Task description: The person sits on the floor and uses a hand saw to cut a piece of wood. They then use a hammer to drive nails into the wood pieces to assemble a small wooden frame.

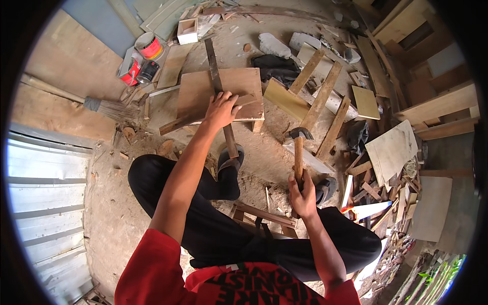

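Observation:
My left hand (221,109) presses down on two wooden strips where they cross, its fingers closed over them. The dark long strip (213,63) runs away from me, its near end beside my left foot. The other strip (178,123) lies across it at a slant. Both rest over a small low wooden table (249,81) with a flat brown top. In my right hand (303,195) is a hammer (298,157), gripped by its wooden handle. Its dark head points up and away from me, apart from the strips.
Right of the low table lies a frame of wooden slats (321,94). A handsaw (371,209) rests on scrap wood beside my right knee. Paint cans (149,47) stand at the far left, near a broom (109,108). A small wooden piece (264,213) lies between my legs.

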The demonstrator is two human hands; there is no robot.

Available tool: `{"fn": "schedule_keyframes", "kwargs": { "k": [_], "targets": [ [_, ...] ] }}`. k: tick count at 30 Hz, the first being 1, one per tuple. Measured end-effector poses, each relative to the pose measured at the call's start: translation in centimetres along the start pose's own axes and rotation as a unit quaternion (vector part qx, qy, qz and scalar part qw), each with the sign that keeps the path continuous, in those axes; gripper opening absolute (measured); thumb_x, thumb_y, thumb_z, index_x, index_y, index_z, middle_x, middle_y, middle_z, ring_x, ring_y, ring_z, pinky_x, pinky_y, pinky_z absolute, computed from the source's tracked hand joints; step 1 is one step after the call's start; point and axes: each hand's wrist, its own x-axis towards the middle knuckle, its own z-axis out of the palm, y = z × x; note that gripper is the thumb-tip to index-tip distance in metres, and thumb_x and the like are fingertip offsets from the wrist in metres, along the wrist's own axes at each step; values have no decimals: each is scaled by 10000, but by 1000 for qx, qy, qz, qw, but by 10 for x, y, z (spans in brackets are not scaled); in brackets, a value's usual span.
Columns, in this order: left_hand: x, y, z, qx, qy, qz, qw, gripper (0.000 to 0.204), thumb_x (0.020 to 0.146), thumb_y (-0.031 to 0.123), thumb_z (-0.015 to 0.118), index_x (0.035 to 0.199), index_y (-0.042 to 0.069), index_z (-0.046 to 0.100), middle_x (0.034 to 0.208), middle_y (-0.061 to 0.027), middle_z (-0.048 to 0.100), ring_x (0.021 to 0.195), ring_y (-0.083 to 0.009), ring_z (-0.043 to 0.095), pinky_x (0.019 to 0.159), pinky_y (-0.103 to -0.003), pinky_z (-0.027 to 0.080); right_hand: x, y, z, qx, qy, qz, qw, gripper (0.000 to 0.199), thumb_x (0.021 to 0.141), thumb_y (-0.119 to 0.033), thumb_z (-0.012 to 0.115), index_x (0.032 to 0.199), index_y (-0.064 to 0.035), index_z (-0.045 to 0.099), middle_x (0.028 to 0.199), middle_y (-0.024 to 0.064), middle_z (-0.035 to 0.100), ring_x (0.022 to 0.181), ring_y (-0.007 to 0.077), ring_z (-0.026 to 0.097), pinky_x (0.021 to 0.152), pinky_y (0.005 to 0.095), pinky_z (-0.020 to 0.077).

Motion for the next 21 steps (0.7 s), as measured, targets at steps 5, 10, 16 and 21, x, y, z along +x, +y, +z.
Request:
{"fn": "schedule_keyframes", "kwargs": {
  "k": [5, 10, 16, 21],
  "targets": [
    [8, 9, 12, 17, 16, -21, 1000, 442, 974, 374, 558, 1274, 52, 607, 1189, -84, 567, 1149, -269, 512, 1015, -483, 362, 12, 11, 13, 18, 1, -32, 999, 294, 1004, -228, 572, 1153, 17, 507, 639, 9, 493, 504, 64, 442, 454, 253, 370],
    [7, 8, 24, 40, 54, 12, 998, 417, 986, 377, 533, 1267, 79, 615, 1178, -78, 584, 1157, -259, 523, 1038, -495, 352, 22, -11, 27, -23, 8, -21, 999, 290, 996, -213, 552, 1142, 35, 524, 644, 100, 533, 577, 131, 499, 543, 345, 430],
    [8, 9, 25, 48, 51, 20, 997, 409, 994, 387, 505, 1263, 95, 603, 1188, -75, 577, 1170, -252, 525, 1059, -502, 342, 60, -28, 48, -41, 16, -46, 998, 285, 1007, -229, 528, 1121, 32, 517, 673, 164, 549, 587, 214, 536, 559, 379, 442],
    [9, 6, 23, 57, 22, 4, 998, 417, 991, 397, 496, 1286, 118, 593, 1221, -68, 561, 1184, -266, 517, 1063, -493, 318, 111, -106, 58, -97, 28, -113, 988, 268, 1018, -236, 514, 1110, 15, 506, 750, 244, 614, 668, 363, 648, 621, 446, 478]
  ]
}}
